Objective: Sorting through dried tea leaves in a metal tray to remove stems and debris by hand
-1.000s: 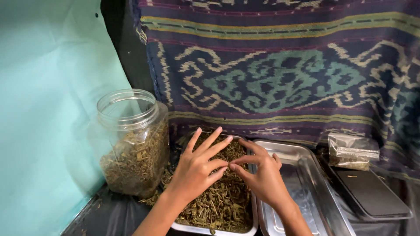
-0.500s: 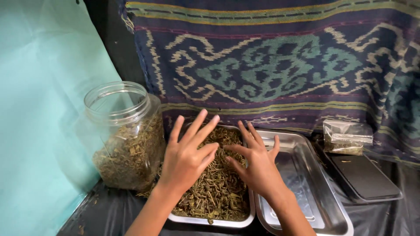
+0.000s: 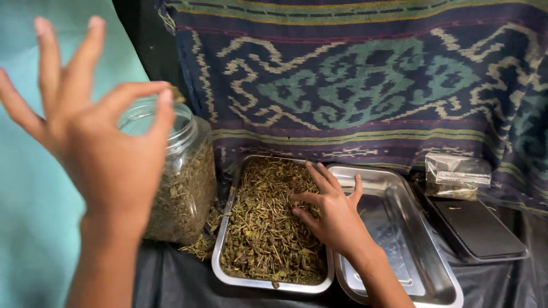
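Steel tray [image 3: 224,268] holds dried herbs [image 3: 265,228]; right hand [image 3: 334,214] spread on them; left hand [image 3: 94,137] perhaps pinching bit.

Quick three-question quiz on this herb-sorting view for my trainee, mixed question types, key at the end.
1. True or false: the right hand rests on the dried herbs in the left metal tray.
2. Which is nearest the raised left hand? A) clear jar B) dark flat tray C) small plastic bag
3. Fill in: the right-hand metal tray holds almost ____ herbs.

Key: 1 true; 2 A; 3 no.
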